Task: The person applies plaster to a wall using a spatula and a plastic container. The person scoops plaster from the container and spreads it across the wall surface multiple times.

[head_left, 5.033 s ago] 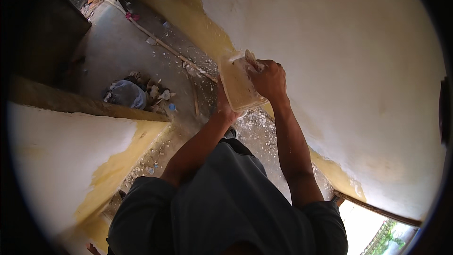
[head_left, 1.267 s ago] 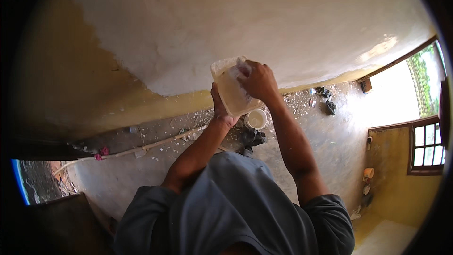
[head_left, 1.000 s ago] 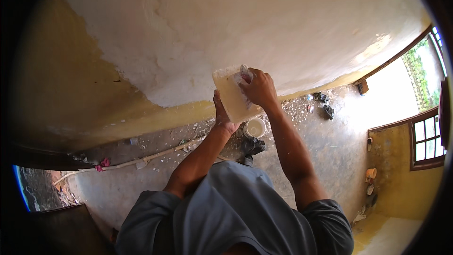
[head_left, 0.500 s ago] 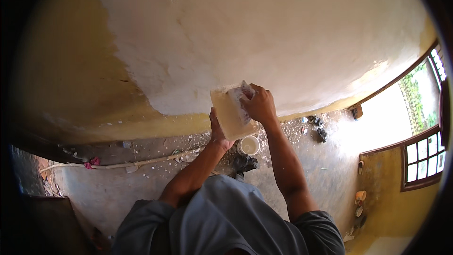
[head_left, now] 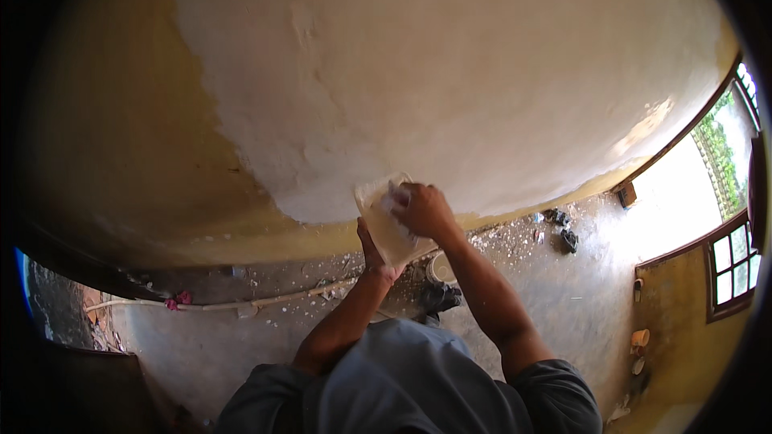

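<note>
A cream-coloured flat board [head_left: 386,235] is in front of the wall, tilted, with its lower edge toward me. My left hand [head_left: 376,259] grips it from below at the lower left, thumb along its side. Over the board's upper part, my right hand [head_left: 424,210] is closed on a pale, whitish flat scraper [head_left: 394,197], partly covered by the fingers and smeared by motion. The scraper lies against or just over the board's face; I cannot tell which. Ahead, the wall [head_left: 482,88] has a broad whitish coating over yellow paint.
On the floor below stands a white bucket [head_left: 440,270] beside a dark bundle [head_left: 441,297]. A long pale pole [head_left: 221,306] with a pink cloth [head_left: 178,300] lies to the left. Black plastic bags [head_left: 568,241] and white flakes lie near the wall's base. At right are a bright doorway and a window [head_left: 733,264].
My right hand has moved down and left over the board with the scraper. The board is tilted more and looks narrower. The whole view has shifted, placing the floor things lower and further right.
</note>
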A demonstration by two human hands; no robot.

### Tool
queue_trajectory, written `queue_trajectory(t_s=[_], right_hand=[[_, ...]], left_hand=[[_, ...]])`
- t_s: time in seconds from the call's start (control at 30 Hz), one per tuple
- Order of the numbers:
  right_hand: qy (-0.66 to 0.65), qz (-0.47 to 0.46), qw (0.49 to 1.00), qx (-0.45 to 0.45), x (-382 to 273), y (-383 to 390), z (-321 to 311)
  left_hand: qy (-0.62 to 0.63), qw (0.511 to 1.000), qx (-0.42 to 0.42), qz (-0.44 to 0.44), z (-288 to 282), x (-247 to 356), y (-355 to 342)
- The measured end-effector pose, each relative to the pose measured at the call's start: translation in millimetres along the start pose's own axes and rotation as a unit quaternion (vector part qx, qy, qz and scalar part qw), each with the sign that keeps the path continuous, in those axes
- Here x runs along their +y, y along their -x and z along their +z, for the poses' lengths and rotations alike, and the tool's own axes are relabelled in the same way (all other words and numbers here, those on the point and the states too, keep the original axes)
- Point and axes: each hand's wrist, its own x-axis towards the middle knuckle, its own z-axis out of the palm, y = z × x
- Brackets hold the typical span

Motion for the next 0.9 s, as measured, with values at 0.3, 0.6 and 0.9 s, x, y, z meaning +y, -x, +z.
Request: queue_trajectory(t_s=[0.3,0.6,0.9], right_hand=[[0.004,0.001,0.999,0.038,18.7,-19.9,2.8],[-0.005,-0.010,1.000,-0.001,-21.0,-6.9,-7.0],[0.018,-0.054,0.998,0.032,-19.7,-1.0,4.2]], left_hand=[[0.024,0.999,0.022,-0.021,4.7,-1.1,-5.7],[-0.009,1.000,0.008,0.002,11.0,5.6,-6.7],[0.001,1.000,0.010,0.006,6.2,3.0,-8.6]])
